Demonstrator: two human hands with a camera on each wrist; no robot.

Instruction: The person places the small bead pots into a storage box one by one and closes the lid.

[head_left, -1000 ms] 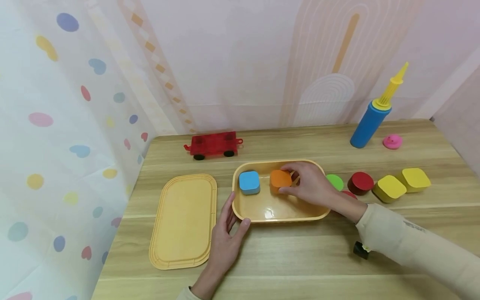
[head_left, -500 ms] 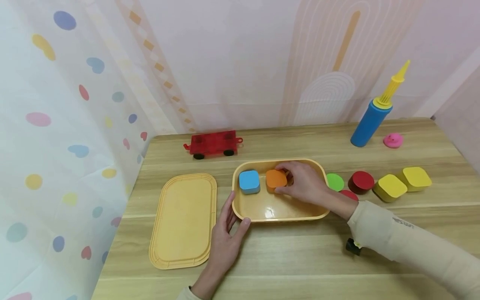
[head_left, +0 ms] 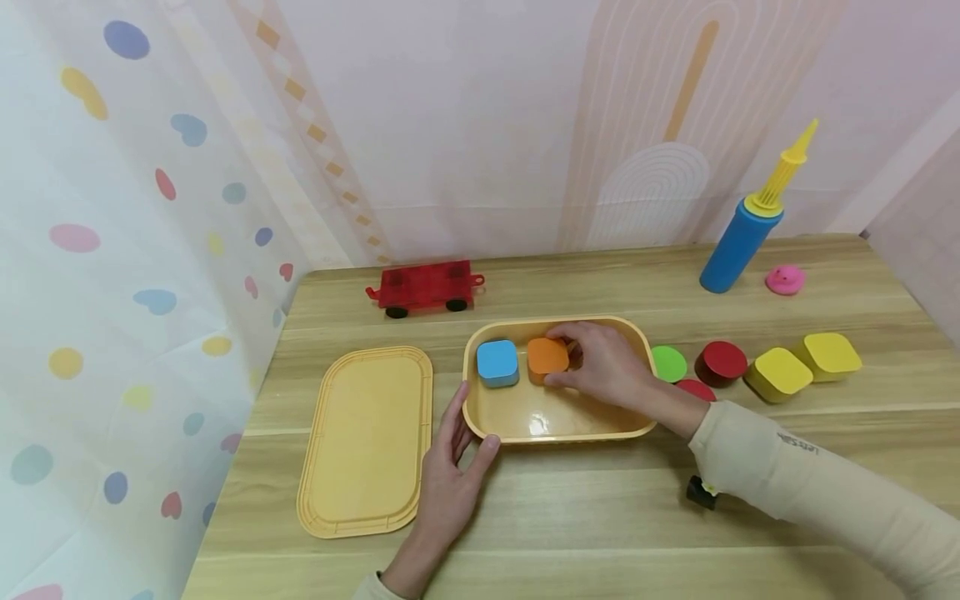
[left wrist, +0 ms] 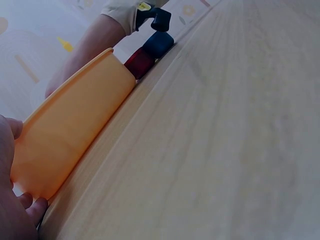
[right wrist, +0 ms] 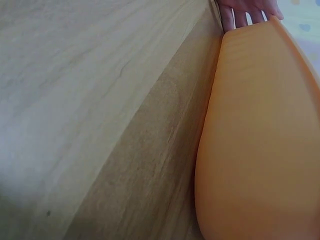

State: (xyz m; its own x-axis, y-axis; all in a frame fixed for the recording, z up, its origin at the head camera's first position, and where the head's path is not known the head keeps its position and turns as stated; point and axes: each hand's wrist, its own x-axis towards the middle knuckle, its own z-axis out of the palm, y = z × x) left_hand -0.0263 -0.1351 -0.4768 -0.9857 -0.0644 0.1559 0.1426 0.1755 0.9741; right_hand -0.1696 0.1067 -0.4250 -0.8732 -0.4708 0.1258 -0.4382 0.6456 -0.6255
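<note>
A yellow-orange rectangular container [head_left: 577, 438] with rounded corners stands on the table. My left hand [head_left: 450, 487] rests against its left near corner, fingers fairly straight along the end wall and thumb at the front rim. In the right wrist view, fingers [right wrist: 241, 19] of that hand lie on the container's far end. My right hand [head_left: 607, 367] reaches inside and pinches an orange rounded-square block [head_left: 547, 357] between thumb and fingers. Left of it in the container sits a blue rounded-square block [head_left: 497, 362], with a narrow gap between the two. The right hand is hidden by the container wall in its wrist view.
A matching flat lid [head_left: 367, 442] lies left of the container. Behind stands a red toy wagon [head_left: 425, 287]. To the right are a green block [head_left: 667, 363], red round blocks [head_left: 722, 362], yellow blocks [head_left: 780, 373], a blue hand pump [head_left: 738, 246] and a pink rubber duck [head_left: 785, 280].
The right hand has slid the orange block leftward inside the container, closer to the blue block. The left hand has stayed at the corner.
</note>
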